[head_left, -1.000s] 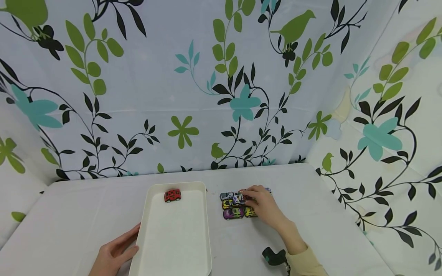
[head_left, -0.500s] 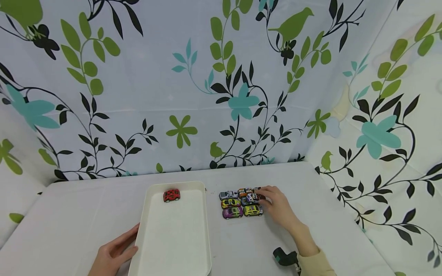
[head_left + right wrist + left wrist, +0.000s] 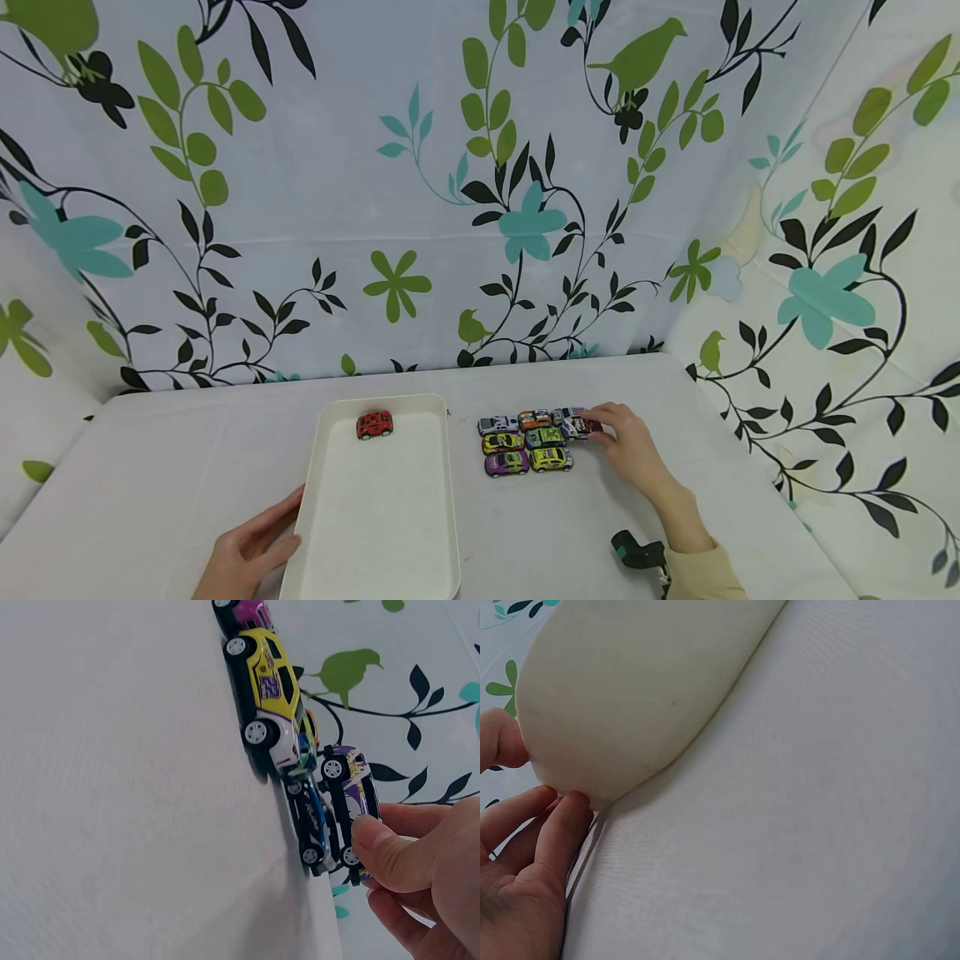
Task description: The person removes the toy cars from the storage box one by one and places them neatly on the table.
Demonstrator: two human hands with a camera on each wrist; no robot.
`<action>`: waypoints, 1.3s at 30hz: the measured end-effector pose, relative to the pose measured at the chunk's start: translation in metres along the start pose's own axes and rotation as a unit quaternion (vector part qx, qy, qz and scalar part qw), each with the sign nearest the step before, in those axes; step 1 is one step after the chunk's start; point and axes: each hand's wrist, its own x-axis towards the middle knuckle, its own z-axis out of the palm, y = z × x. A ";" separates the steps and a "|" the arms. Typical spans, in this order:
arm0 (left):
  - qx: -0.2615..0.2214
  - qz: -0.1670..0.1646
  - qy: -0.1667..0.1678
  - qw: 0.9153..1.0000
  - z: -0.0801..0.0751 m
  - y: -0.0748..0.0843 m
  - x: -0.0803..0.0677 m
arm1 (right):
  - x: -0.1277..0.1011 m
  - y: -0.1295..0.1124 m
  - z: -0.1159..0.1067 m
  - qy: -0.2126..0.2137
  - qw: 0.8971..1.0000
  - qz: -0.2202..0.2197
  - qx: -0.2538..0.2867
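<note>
In the head view my right hand [image 3: 630,446] pinches a white and purple toy car [image 3: 352,780] between thumb and fingers. The right wrist view shows this car apart from the table, beside a blue and black toy car [image 3: 311,825]. To its left lie several toy cars in close rows, among them a yellow one [image 3: 551,459], a purple one [image 3: 506,463], a green one [image 3: 544,438] and an orange one [image 3: 535,419]. My left hand [image 3: 243,554] touches the left outer side of a white tray [image 3: 382,508] with its fingertips. A red toy car [image 3: 374,425] sits near the tray's far end.
A white cloth covers the table [image 3: 172,467]. Behind it and to the right hangs a leaf-and-bird patterned curtain [image 3: 315,183]. The black wrist camera [image 3: 637,550] is by my right sleeve. The tray's front end runs out of the head view.
My right hand has moved to the right with the white and purple car, from over the middle of the rows to their right end. My left hand and the tray have stayed put.
</note>
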 end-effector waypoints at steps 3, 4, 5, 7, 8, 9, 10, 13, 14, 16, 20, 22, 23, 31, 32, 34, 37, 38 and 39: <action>0.001 -0.002 0.000 1.000 0.000 0.000 0.000 | -0.001 0.005 -0.001 -0.010 1.000 0.009 0.001; 0.000 -0.001 -0.001 1.000 0.000 0.000 0.000 | -0.001 0.007 0.000 -0.013 1.000 0.011 0.002; 0.000 0.000 -0.003 1.000 -0.001 0.000 0.000 | -0.001 0.009 0.000 -0.014 1.000 0.013 0.003; -0.001 0.004 -0.005 1.000 -0.001 -0.001 0.000 | -0.002 0.013 0.001 -0.019 1.000 0.018 0.005; -0.001 0.006 -0.005 1.000 -0.001 -0.001 0.001 | -0.003 0.014 0.001 -0.020 1.000 0.019 0.006; -0.001 0.007 -0.007 1.000 -0.002 -0.001 0.001 | -0.003 0.015 0.001 -0.021 1.000 0.021 0.007; -0.001 0.007 -0.009 1.000 -0.002 0.000 0.001 | -0.003 0.017 0.002 -0.021 1.000 0.022 0.008; -0.001 0.007 -0.007 1.000 -0.002 0.000 0.000 | -0.004 0.020 0.003 -0.021 0.999 0.022 0.010; -0.002 0.007 -0.008 1.000 -0.002 0.000 0.000 | -0.004 0.020 0.004 -0.021 1.000 0.021 0.010; -0.003 0.006 -0.005 1.000 -0.002 0.000 0.001 | -0.004 0.021 0.005 -0.021 1.000 0.017 0.008; 0.001 -0.002 0.002 1.000 0.000 0.000 0.001 | -0.005 0.022 0.007 -0.023 1.000 0.012 0.005; 0.002 -0.004 0.006 1.000 0.000 -0.001 0.001 | -0.006 0.022 0.008 -0.026 1.000 0.012 0.005; 0.002 -0.004 0.006 1.000 0.000 0.000 0.002 | -0.006 0.022 0.008 -0.027 1.000 0.013 0.005; 0.003 0.025 -0.010 1.000 -0.001 0.000 -0.001 | -0.005 0.018 0.008 -0.037 0.999 0.015 0.008; 0.003 0.027 -0.011 1.000 -0.001 0.000 -0.002 | -0.005 0.017 0.008 -0.038 0.999 0.015 0.007; 0.006 0.031 -0.012 0.999 -0.001 0.001 -0.002 | -0.004 0.017 0.008 -0.040 0.999 0.015 0.006; 0.007 0.027 -0.010 1.000 0.000 0.002 -0.002 | -0.005 0.016 0.008 -0.043 0.999 0.019 0.005; 0.008 0.026 -0.010 1.000 0.000 0.002 -0.002 | -0.005 0.016 0.008 -0.044 0.999 0.021 0.005; 0.008 0.024 -0.009 1.000 0.000 0.002 -0.002 | -0.005 0.016 0.008 -0.046 0.999 0.023 0.006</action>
